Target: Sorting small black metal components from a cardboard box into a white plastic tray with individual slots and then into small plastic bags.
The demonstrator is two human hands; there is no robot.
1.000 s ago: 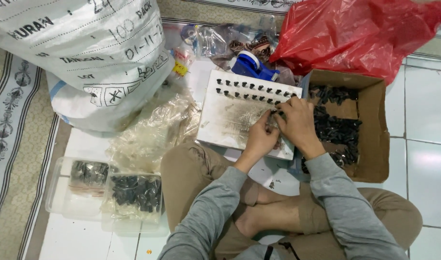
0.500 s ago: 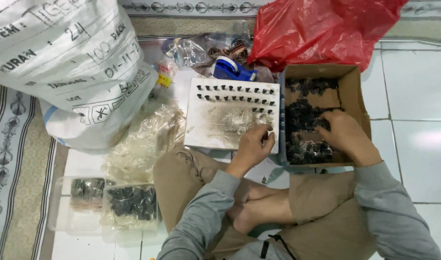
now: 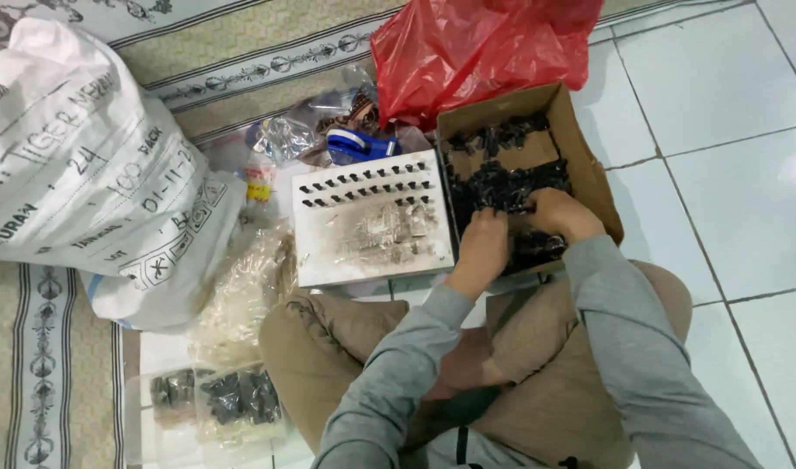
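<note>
Small black parts (image 3: 502, 187) heaped in cardboard box (image 3: 589, 165)

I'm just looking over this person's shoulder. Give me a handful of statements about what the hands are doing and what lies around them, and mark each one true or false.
1. Both hands are in the cardboard box of small black parts. True: the left hand and the right hand are among the parts at its near end.
2. The white board lies to the right of the box. False: it lies to its left, with rows of small black pieces along its far edge.
3. A red plastic bag sits behind the box. True.
4. The big white sack rests on the person's lap. False: it stands on the floor at the left.
5. The blue tape dispenser is in the right hand. False: it lies beyond the board, untouched.
</note>
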